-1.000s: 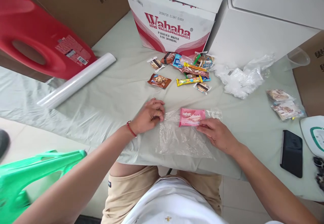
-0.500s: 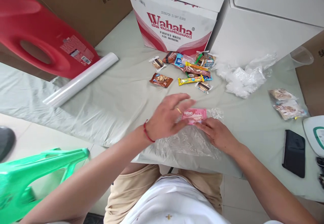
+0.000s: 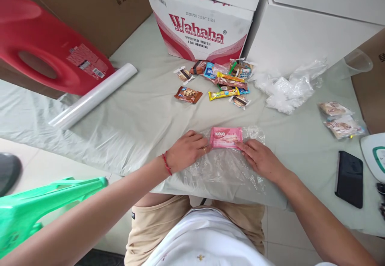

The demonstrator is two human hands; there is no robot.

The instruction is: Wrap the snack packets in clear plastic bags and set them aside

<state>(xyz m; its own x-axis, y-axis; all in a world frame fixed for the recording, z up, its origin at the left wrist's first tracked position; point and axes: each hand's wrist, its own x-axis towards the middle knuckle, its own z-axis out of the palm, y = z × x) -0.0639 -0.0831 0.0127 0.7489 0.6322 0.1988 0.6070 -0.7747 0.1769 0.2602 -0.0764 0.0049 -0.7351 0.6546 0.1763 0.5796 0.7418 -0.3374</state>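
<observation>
A pink nabati wafer packet (image 3: 226,134) lies flat, lettering up, on a crumpled sheet of clear plastic film (image 3: 222,168) near the table's front edge. At the packet's left end is my left hand (image 3: 189,150), its fingers curled and closed on the film, fingertips against the packet's lower left corner. My right hand (image 3: 260,160) grips the packet's lower right corner, with the thumb and index finger at its edge. Film spreads out under both hands and past the packet's right end. The undersides of the fingers are hidden.
Beyond the hands lie a heap of wrapped snacks (image 3: 230,81), a brown cookie packet (image 3: 188,94) and crumpled plastic (image 3: 285,91). At left are a white roll (image 3: 94,95) and a red jug (image 3: 60,53). A phone (image 3: 349,180) and a white scale (image 3: 374,154) sit right.
My left hand has come down from above the packet to its left end and closed there, uncovering the packet's front. My right hand stays at the right corner.
</observation>
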